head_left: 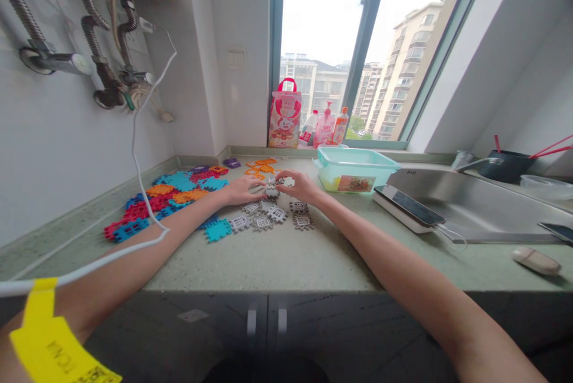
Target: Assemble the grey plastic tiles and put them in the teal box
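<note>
Both my hands meet over a pile of grey interlocking plastic tiles on the green countertop (277, 258). My left hand (244, 190) and my right hand (299, 185) are closed around a grey tile piece (272, 191) held between them. Several loose grey tiles (273, 219) lie just in front of my hands. A teal tile (218, 229) lies beside my left forearm. Red, blue and orange tiles (168, 198) are spread to the left. Orange tiles (262, 167) lie behind my hands.
A teal lidded box (353, 169) stands right of my hands. Beyond it are a phone on a white block (409, 207) and a steel sink (474, 204). Bottles and a pink bag (285, 114) stand on the windowsill. A white cable (138, 168) hangs across the left.
</note>
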Motion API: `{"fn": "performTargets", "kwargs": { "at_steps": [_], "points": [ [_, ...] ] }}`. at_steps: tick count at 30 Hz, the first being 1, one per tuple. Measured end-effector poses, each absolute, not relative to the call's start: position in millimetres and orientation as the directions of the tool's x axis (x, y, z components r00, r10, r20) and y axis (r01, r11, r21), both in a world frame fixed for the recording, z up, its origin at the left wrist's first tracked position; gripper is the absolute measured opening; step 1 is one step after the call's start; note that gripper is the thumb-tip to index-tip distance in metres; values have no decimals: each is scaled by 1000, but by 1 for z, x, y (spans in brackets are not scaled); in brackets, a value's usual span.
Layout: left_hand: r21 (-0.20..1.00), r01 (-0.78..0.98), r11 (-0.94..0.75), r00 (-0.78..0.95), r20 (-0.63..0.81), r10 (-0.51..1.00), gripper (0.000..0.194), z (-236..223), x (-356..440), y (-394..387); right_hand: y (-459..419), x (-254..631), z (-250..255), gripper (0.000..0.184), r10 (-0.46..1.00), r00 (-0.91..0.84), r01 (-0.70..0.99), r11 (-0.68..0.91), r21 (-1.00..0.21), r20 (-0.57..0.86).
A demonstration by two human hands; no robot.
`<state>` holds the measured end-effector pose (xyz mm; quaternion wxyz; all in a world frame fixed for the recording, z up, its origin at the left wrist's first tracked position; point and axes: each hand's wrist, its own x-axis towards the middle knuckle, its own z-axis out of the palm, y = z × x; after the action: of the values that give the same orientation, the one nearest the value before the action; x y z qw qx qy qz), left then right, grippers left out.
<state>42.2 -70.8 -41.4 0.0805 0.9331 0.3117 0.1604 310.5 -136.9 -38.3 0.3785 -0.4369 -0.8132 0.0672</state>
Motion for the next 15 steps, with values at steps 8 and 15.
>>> {"fn": "performTargets", "kwargs": {
  "at_steps": [8, 15],
  "points": [
    [300, 565, -768, 746, 210, 632, 82, -38, 35, -69, -141, 302, -44, 15, 771, -467, 683, 625, -376, 433],
    [371, 552, -747, 728, 221, 649, 80, -36, 31, -66, -137, 293, -49, 29, 805, -406, 754, 562, -339, 431]
  ]
}}
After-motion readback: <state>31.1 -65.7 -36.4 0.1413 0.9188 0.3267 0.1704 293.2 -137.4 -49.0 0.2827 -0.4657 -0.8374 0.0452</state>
